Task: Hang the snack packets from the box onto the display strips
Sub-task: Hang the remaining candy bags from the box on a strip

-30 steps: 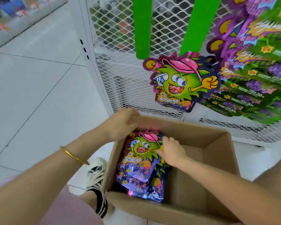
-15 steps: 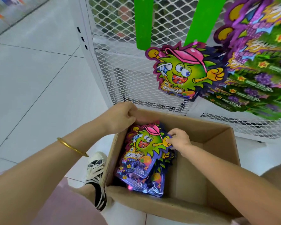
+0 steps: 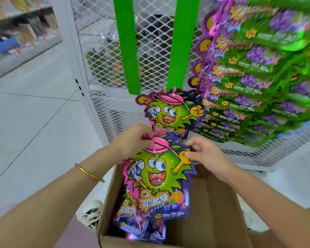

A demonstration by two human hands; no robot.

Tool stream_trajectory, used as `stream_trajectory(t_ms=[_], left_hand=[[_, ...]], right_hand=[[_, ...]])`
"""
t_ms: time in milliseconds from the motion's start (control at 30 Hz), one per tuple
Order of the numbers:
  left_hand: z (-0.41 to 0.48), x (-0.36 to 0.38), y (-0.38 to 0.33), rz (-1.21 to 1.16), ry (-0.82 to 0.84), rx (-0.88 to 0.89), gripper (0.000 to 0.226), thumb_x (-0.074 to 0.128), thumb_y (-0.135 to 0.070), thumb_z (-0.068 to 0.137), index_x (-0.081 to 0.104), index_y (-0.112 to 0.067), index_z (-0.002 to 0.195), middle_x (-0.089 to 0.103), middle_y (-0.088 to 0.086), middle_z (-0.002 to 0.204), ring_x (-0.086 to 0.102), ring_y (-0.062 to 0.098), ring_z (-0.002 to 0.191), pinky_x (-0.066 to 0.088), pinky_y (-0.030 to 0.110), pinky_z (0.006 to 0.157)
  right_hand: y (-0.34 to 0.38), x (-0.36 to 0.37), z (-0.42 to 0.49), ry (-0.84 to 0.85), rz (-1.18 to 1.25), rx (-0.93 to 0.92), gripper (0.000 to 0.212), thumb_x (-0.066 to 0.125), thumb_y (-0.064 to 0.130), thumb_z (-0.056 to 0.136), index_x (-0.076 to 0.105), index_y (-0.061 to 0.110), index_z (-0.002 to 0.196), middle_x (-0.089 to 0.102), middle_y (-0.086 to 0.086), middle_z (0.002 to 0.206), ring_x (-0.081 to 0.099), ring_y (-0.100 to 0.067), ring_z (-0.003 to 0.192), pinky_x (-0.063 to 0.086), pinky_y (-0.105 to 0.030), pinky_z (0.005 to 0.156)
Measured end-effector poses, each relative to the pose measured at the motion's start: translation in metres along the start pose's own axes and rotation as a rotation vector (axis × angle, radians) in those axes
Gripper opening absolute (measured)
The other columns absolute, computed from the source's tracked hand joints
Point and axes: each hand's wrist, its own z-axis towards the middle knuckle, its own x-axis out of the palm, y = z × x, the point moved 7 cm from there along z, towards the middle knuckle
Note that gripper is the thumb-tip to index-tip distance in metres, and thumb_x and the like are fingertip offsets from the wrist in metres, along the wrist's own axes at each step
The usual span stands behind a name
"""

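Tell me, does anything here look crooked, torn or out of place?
Nothing looks damaged or spilled. The only oddity: the green cartoon-monster snack packet hanging at the foot of the right green display strip tilts slightly, while the left green strip hangs bare. The held packet looks intact.

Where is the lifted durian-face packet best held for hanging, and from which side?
Probably by its top corners, from either side: the left hand pinches the lifted packet at the pink cap, the right hand at the yellow fist. It is flat and hangs upright, so a top grip keeps it spread and leaves the upper middle free for the green strip.
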Motion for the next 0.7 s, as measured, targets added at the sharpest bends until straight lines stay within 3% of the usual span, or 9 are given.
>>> stream_trajectory(t_ms=[67, 133, 267, 333, 367, 433, 533, 600, 700], left_hand=[[0.001, -0.011, -0.019, -0.040, -0.035, 0.064, 0.008, 0.065, -0.016, 0.084, 0.061, -0.009, 0.082, 0.049, -0.008, 0.068, 0.044, 0.008, 0.063, 0.030, 0.017, 0.054], [0.002, -0.022, -0.039, -0.097, -0.071, 0.136, 0.007, 0.064, -0.016, 0.085, 0.061, -0.014, 0.079, 0.050, -0.008, 0.068, 0.043, 0.004, 0.062, 0.033, 0.019, 0.058], [0.005, -0.043, -0.075, -0.157, -0.175, 0.222, 0.024, 0.064, -0.018, 0.086, 0.051, -0.029, 0.068, 0.048, -0.009, 0.065, 0.044, 0.006, 0.062, 0.034, 0.028, 0.060], [0.010, -0.061, -0.084, -0.272, -0.227, 0.209, 0.008, 0.063, -0.019, 0.086, 0.060, -0.027, 0.086, 0.057, -0.012, 0.078, 0.052, 0.004, 0.074, 0.041, 0.018, 0.066], [0.015, -0.072, -0.085, -0.315, -0.283, 0.189, 0.016, 0.063, -0.020, 0.087, 0.062, -0.023, 0.102, 0.061, -0.011, 0.092, 0.056, 0.003, 0.086, 0.043, 0.014, 0.074], [0.027, -0.093, -0.086, -0.335, -0.408, 0.165, 0.037, 0.059, -0.023, 0.089, 0.053, -0.017, 0.125, 0.059, -0.004, 0.120, 0.055, 0.007, 0.109, 0.045, 0.024, 0.091], [0.050, -0.106, -0.082, -0.398, -0.477, 0.108, 0.045, 0.053, -0.021, 0.094, 0.041, -0.011, 0.136, 0.050, 0.004, 0.136, 0.050, 0.012, 0.119, 0.040, 0.031, 0.102], [0.066, -0.102, -0.078, -0.479, -0.450, 0.069, 0.043, 0.051, -0.020, 0.095, 0.040, -0.007, 0.134, 0.052, 0.006, 0.131, 0.051, 0.013, 0.112, 0.041, 0.027, 0.098], [0.084, -0.097, -0.075, -0.559, -0.423, 0.051, 0.029, 0.054, -0.022, 0.093, 0.051, -0.008, 0.118, 0.062, 0.004, 0.108, 0.058, 0.014, 0.095, 0.047, 0.031, 0.084]], right_hand=[[0.022, -0.011, -0.002, 0.002, -0.103, -0.102, 0.026, 0.062, -0.001, 0.084, 0.054, 0.022, 0.090, 0.060, 0.006, 0.094, 0.054, -0.007, 0.090, 0.041, -0.002, 0.069], [0.055, -0.020, -0.004, -0.036, -0.269, -0.238, 0.025, 0.067, 0.012, 0.084, 0.058, 0.023, 0.104, 0.058, 0.016, 0.095, 0.052, 0.003, 0.089, 0.037, 0.002, 0.072], [0.116, -0.033, -0.008, -0.108, -0.456, -0.426, 0.024, 0.060, 0.028, 0.089, 0.062, 0.005, 0.085, 0.060, -0.012, 0.072, 0.042, -0.004, 0.058, 0.029, -0.019, 0.052], [0.135, -0.046, -0.006, -0.150, -0.494, -0.442, 0.023, 0.059, 0.028, 0.089, 0.056, 0.014, 0.072, 0.052, -0.004, 0.062, 0.042, -0.004, 0.053, 0.027, -0.020, 0.051], [0.140, -0.052, -0.005, -0.164, -0.509, -0.437, 0.023, 0.060, 0.029, 0.089, 0.054, 0.018, 0.069, 0.050, 0.000, 0.062, 0.043, -0.003, 0.055, 0.028, -0.020, 0.052], [0.145, -0.061, -0.001, -0.181, -0.531, -0.415, 0.022, 0.060, 0.030, 0.089, 0.057, 0.013, 0.075, 0.054, -0.004, 0.071, 0.047, -0.010, 0.064, 0.031, -0.029, 0.059], [0.145, -0.061, 0.003, -0.171, -0.507, -0.403, 0.027, 0.058, 0.028, 0.090, 0.059, 0.000, 0.092, 0.058, -0.013, 0.081, 0.052, -0.025, 0.073, 0.031, -0.034, 0.062], [0.142, -0.057, 0.006, -0.153, -0.503, -0.400, 0.027, 0.056, 0.026, 0.091, 0.058, 0.001, 0.100, 0.058, -0.012, 0.082, 0.053, -0.028, 0.076, 0.031, -0.034, 0.064], [0.142, -0.052, 0.014, -0.129, -0.556, -0.436, 0.013, 0.052, 0.025, 0.094, 0.056, 0.014, 0.098, 0.052, 0.002, 0.075, 0.047, -0.013, 0.070, 0.030, -0.023, 0.058]])
